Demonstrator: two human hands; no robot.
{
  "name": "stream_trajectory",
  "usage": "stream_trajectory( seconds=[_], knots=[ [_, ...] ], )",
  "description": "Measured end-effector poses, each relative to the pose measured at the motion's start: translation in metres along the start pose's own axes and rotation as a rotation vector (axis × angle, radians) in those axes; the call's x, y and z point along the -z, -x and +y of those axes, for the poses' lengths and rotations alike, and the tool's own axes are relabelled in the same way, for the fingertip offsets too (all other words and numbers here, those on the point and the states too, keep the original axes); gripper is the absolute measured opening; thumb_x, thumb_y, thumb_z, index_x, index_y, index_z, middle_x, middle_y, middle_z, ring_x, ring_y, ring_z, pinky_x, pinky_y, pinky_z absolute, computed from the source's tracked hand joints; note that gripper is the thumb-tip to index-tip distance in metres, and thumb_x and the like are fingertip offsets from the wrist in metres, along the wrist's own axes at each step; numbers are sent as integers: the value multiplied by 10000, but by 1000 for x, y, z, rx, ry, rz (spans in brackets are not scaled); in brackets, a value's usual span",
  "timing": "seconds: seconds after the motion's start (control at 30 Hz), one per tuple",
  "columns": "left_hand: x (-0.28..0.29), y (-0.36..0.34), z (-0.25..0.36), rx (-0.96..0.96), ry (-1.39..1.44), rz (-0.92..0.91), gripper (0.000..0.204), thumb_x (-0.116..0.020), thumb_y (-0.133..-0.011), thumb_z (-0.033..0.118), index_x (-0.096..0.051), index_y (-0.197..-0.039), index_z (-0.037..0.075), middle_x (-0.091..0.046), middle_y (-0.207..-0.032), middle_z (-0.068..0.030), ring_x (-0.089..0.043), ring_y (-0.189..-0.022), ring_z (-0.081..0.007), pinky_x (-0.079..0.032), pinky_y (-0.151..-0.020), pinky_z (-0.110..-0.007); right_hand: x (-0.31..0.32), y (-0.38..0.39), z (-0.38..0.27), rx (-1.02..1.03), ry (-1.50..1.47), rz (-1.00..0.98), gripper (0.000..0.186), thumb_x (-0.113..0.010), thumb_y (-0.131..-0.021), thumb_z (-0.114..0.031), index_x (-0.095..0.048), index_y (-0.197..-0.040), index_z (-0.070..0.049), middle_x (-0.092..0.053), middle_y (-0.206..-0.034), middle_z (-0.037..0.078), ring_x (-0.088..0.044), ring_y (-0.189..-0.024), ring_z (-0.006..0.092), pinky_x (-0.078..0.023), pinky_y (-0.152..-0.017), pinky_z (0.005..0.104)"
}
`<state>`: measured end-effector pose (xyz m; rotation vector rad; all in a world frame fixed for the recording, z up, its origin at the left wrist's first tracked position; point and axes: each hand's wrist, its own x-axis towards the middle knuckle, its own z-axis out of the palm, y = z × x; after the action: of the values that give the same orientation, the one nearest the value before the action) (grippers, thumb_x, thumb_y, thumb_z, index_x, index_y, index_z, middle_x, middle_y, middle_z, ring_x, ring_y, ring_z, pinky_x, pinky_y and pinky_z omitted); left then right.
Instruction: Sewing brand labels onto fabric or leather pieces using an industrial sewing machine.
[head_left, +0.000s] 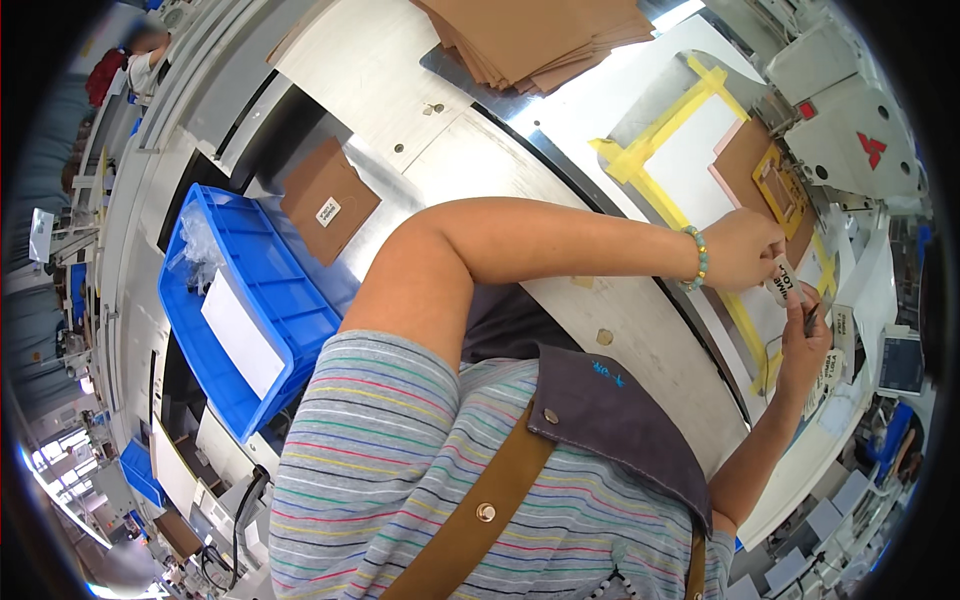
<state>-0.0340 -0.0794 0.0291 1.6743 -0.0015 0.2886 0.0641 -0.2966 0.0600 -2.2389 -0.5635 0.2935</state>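
A small white fabric label [784, 281] with dark printing is pinched at its upper end by my left hand [742, 248], which wears a beaded bracelet. The fingers of my right hand [803, 350] are closed at the label's lower end. A small dark tool [811, 318] shows between the right fingers; its kind is hard to make out. Just beyond the hands a brown flat piece [738, 165] lies under a yellow frame [780, 195] at the sewing machine [850, 130]. More printed white labels [828, 372] lie right of my right hand.
Yellow tape [640, 160] edges a white sheet on the worktable [440, 165]. Brown flat pieces [540, 40] are stacked at the back. A brown piece with a white label [335, 200] lies at left, near a blue bin [300, 290]. A small screen [899, 360] stands far right.
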Motion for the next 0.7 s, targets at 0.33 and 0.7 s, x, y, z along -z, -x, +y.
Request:
stream_trajectory(
  seconds=[0.33,0.7],
  knots=[
    [23,-12,-5,289,60,-66,227,-721,-1013,248,-766,-1042,28,-765,-876,-40,-672,-747,-75,-563,-743,-246,-14,-21,-9,173,-291,-103,199,-808,-913,-118,-759,-1068,-3,-673,-848,-5,-641,-790,72,-496,-715,231],
    [31,-29,-6,360,20,-123,304,-632,-1061,173,-697,-1266,-42,-782,-1060,-85,-723,-958,-121,-564,-862,-262,-8,-48,7,54,-182,-160,194,-735,-968,-181,-766,-1052,-9,-714,-852,8,-650,-775,62,-469,-688,223]
  ],
)
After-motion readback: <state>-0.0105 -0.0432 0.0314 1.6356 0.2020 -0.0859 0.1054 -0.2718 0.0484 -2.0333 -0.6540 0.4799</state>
